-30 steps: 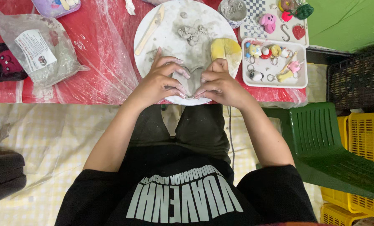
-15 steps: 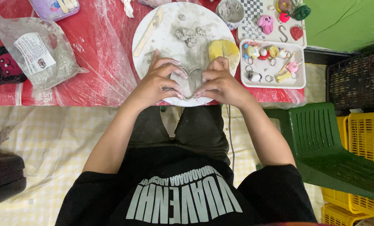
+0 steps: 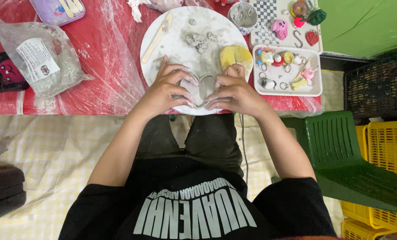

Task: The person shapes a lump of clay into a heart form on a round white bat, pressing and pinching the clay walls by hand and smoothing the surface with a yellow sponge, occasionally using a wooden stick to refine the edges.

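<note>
A red table (image 3: pixel 96 58) carries everything, covered with crinkled clear film (image 3: pixel 114 40); at its near edge sits a round white board (image 3: pixel 172 33), smeared grey; left of it a clear bag (image 3: pixel 38 58) of grey clay lies flat; at the near left edge rests a dark case (image 3: pixel 5 71); at the far left edge a lilac tray (image 3: pixel 58 9), partly cut off; right of the board, a white tray (image 3: pixel 287 84) of small charms near the right edge; behind it a checked mat (image 3: pixel 269 13) and what may be a small grey cup (image 3: pixel 244 13).

White round board (image 3: pixel 172 40), grey clay (image 3: pixel 201 88), yellow sponge (image 3: pixel 236 56), red table (image 3: pixel 109 53), green chair (image 3: pixel 340 146), seemingly checkered mat (image 3: pixel 269 13).
</note>
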A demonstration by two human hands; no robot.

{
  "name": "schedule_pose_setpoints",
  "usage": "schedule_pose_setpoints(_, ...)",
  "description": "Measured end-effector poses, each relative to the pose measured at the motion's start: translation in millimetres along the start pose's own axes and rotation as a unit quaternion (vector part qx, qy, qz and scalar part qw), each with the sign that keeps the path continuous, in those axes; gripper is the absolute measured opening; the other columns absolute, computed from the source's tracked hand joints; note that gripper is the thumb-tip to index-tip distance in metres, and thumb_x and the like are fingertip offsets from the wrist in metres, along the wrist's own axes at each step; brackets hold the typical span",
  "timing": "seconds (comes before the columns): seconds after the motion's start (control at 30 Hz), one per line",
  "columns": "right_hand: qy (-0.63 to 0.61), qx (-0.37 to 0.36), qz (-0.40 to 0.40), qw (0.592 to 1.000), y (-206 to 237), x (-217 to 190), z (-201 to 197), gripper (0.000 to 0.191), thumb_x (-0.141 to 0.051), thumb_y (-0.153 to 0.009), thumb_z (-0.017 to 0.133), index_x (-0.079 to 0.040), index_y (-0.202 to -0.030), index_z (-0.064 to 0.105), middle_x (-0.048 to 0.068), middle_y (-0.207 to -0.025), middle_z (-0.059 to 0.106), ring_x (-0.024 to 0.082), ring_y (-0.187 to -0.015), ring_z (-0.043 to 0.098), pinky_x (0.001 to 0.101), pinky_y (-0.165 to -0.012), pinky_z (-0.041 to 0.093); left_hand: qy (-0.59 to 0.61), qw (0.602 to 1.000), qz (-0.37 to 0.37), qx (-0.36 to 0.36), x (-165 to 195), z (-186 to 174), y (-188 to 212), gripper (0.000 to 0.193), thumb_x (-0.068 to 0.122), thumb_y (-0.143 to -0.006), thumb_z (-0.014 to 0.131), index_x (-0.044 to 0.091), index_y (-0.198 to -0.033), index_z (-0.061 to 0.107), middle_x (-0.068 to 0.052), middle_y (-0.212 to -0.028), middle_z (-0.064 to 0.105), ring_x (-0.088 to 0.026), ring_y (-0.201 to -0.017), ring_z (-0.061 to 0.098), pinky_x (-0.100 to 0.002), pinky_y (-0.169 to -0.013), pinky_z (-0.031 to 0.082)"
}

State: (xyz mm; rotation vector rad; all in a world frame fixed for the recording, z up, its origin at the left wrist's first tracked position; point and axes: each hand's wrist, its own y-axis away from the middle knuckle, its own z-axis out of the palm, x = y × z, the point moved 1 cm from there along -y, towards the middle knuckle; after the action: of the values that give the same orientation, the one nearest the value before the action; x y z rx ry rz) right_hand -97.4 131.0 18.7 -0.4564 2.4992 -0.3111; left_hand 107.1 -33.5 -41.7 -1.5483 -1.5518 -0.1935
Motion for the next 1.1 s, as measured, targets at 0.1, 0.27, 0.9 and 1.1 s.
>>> schedule_pose_setpoints(0.1,0.020,0.008,-0.011,1.000,0,-2,1,0.026,-0.026,-0.073,0.090,-0.025,-0.098,0.083,-0.004,-0.087,0.050,0.020,-0.096,0.048,0.0390,-0.096,0.029,-0.001,1.000,-0.002,0.000,0,0,1,0.021,0.019,-0.065,0.090,0.024,-0.084,0.082,0.005,-0.121,0.067,-0.026,-0.137,0.046,-0.060,-0.130,0.006)
schedule_pose_setpoints(0.27,-0.035,0.038,0.035,0.998,5,-3,-6,0.034,-0.030,-0.074,0.089,-0.024,-0.106,0.080,-0.002,-0.095,0.051,0.021,-0.099,0.044,0.0357,-0.094,0.031,-0.004,1.000,0.002,0.002,2,0,2,0.021,0.019,-0.067,0.090,0.024,-0.086,0.082,0.006,-0.122,0.067,-0.024,-0.137,0.048,-0.061,-0.131,0.006)
schedule_pose_setpoints(0.9,0.036,0.006,-0.020,0.999,2,-2,1,0.026,-0.028,-0.073,0.090,-0.027,-0.098,0.083,-0.003,-0.094,0.049,0.021,-0.101,0.046,0.0419,-0.100,0.029,-0.005,1.000,0.010,-0.008,2,5,5,0.024,0.022,-0.064,0.091,0.026,-0.087,0.083,0.006,-0.123,0.067,-0.024,-0.136,0.048,-0.063,-0.129,0.006)
schedule_pose_setpoints(1.1,0.032,0.043,0.048,0.997,16,9,-10,0.047,-0.034,-0.068,0.093,-0.021,-0.111,0.079,0.001,-0.105,0.050,0.026,-0.107,0.044,0.0397,-0.100,0.033,-0.001,1.000,-0.005,-0.002,7,16,7,0.051,0.022,-0.062,0.092,0.018,-0.110,0.077,0.000,-0.131,0.064,-0.029,-0.139,0.046,-0.063,-0.129,0.006)
